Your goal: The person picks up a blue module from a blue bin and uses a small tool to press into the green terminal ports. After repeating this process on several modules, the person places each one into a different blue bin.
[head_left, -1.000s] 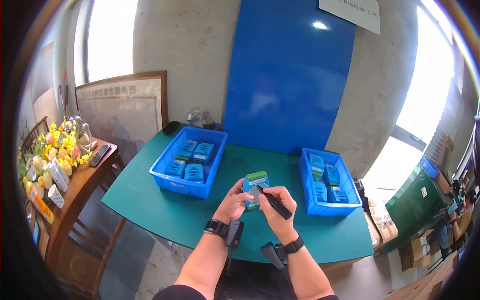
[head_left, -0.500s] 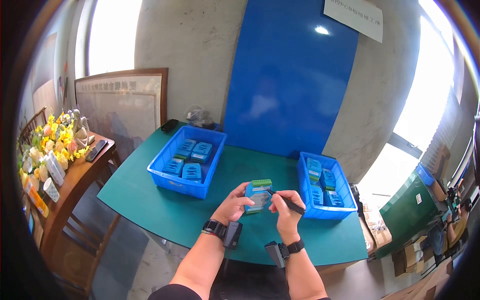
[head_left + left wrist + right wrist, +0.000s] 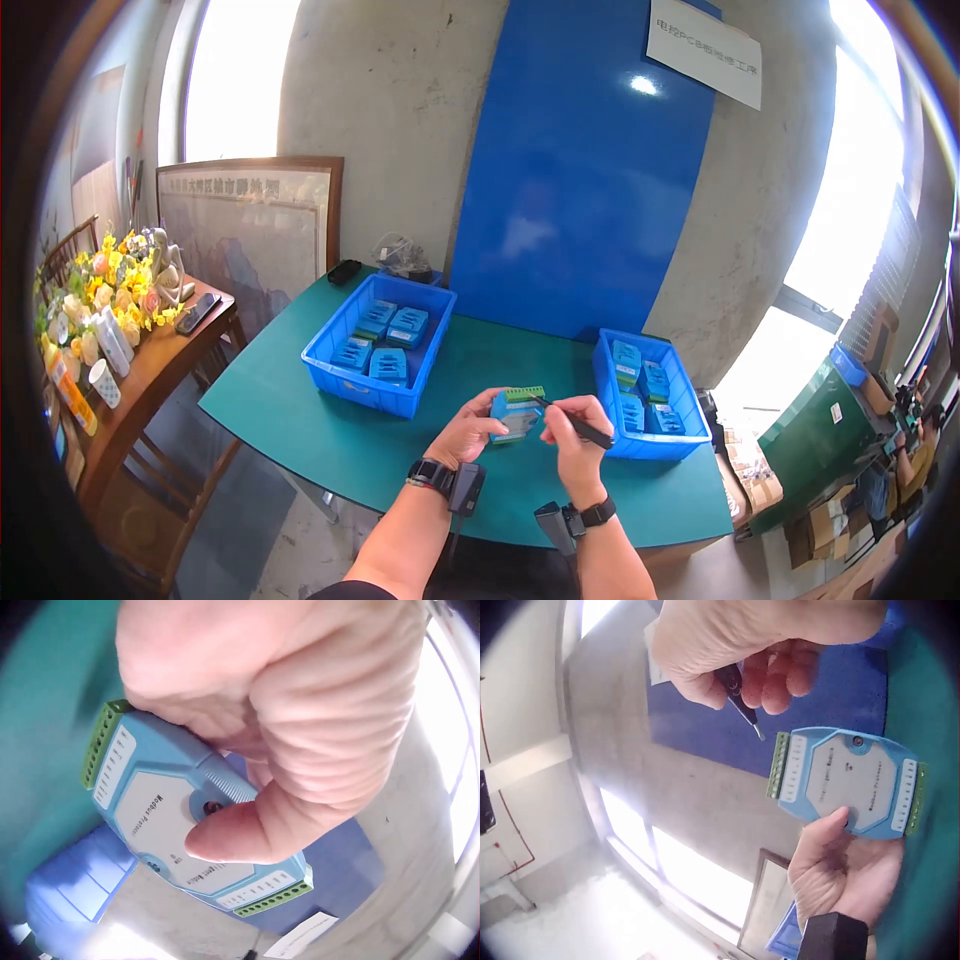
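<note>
Gripping part-hidden blue module (image 3: 154, 806), left fingers (image 3: 229, 836), probable screwdriver (image 3: 740, 699) partly covered

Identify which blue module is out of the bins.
The module gripped by the left hand. It alone is held, above the green table; the others in view sit in the left bin and right bin.

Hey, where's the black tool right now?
In the right wrist view, the black tool is near the top, held in the right hand, its tip close to a green terminal strip on the blue module.
</note>
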The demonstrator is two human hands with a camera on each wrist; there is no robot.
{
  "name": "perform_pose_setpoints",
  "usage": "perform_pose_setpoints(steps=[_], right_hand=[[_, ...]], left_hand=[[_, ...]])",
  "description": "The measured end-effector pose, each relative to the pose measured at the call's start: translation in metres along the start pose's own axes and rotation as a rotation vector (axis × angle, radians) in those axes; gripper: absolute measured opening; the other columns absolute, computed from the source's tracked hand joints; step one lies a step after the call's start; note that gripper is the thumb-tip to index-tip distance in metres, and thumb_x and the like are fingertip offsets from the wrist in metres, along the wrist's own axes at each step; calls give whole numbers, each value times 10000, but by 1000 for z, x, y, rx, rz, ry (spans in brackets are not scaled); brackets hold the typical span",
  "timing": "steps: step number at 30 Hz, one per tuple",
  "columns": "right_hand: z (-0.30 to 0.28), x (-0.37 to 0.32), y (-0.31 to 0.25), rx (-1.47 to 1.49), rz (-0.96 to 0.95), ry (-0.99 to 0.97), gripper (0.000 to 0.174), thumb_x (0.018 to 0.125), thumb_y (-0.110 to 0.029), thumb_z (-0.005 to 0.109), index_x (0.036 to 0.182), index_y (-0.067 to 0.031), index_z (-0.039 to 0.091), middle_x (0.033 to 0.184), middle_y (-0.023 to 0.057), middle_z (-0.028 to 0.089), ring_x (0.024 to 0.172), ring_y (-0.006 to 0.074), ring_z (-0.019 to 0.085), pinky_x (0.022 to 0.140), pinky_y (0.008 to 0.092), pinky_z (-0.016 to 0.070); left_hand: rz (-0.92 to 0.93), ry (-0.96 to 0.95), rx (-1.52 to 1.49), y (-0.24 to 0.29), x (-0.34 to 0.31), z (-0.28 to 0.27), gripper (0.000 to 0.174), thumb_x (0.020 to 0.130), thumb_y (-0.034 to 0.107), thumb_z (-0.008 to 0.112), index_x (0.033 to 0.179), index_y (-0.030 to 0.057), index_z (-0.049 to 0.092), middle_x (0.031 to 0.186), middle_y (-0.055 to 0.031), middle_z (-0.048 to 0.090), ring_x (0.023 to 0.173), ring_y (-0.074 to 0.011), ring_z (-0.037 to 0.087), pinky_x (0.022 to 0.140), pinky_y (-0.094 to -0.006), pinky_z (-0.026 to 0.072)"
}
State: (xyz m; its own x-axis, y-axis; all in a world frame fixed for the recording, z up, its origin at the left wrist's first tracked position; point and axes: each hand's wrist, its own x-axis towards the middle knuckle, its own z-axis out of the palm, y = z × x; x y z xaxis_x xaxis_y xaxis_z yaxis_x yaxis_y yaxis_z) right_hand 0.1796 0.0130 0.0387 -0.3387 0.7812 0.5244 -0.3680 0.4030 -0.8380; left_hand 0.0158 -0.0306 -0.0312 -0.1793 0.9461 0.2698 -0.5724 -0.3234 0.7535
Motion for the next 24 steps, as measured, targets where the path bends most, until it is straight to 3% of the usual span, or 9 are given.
perform_pose_setpoints(steps=[5,10,12,15,16,18,20,22,24], right_hand=[[3,3,8,-83,-37,-86,64,845,-27,637,835,1,580,682,66,607,527,106,578,491,215,461],[-19,9,16,-32,-27,234,77,876,-68,628,913,-14,587,771,70,633,564,122,611,487,230,482],[-14,10,11,6,-7,282,118,896,-100,634,977,-25,593,879,87,656,698,142,654,554,246,504],[-18,13,31,-361,-185,17,198,905,-131,647,1059,-31,571,969,100,670,878,180,665,668,283,525],[-14,13,34,-413,-221,-51,348,863,-199,713,1113,-40,532,1001,116,670,947,223,654,753,334,520],[2,7,28,-560,-211,-74,481,817,-246,763,1156,-42,491,989,111,655,929,185,629,714,294,518],[14,3,16,-697,-29,-51,638,679,-307,856,1150,-60,504,949,133,659,861,228,655,729,353,519],[17,3,11,-750,-9,-40,638,681,-299,849,1149,-44,497,907,128,662,817,239,666,736,349,523],[16,3,11,-649,-15,-40,627,698,-229,834,1170,-37,470,996,149,647,890,235,654,781,348,523]], left_hand=[[30,-53,55,-5,2,-8,624,688,-122,555,1291,34,513,1239,-115,582,1178,-247,552,1012,-384,447],[42,-29,-140,-3,2,-5,631,696,-126,537,1305,37,506,1256,-123,573,1195,-268,543,1021,-411,441],[58,-14,-155,-1,1,-4,653,699,-129,533,1329,41,492,1270,-128,566,1203,-276,539,1026,-422,436],[61,-41,-130,-3,1,-3,701,728,-126,552,1396,58,440,1298,-126,550,1201,-265,538,1024,-408,435],[51,-29,-79,-5,2,-5,694,738,-122,567,1397,56,439,1297,-118,549,1191,-251,541,1018,-394,436],[34,-9,24,-8,4,-10,680,759,-113,595,1400,53,437,1295,-103,549,1171,-224,547,1006,-365,436],[-17,-38,2,-8,4,-7,673,778,-94,637,1403,48,435,1288,-85,549,1153,-173,536,981,-317,431],[-15,-21,-3,0,1,1,673,780,-90,645,1405,47,435,1293,-88,545,1157,-161,526,977,-312,428],[11,-30,43,-5,3,-7,679,811,-57,647,1428,56,386,1317,-114,529,1208,-205,508,1032,-368,399]])
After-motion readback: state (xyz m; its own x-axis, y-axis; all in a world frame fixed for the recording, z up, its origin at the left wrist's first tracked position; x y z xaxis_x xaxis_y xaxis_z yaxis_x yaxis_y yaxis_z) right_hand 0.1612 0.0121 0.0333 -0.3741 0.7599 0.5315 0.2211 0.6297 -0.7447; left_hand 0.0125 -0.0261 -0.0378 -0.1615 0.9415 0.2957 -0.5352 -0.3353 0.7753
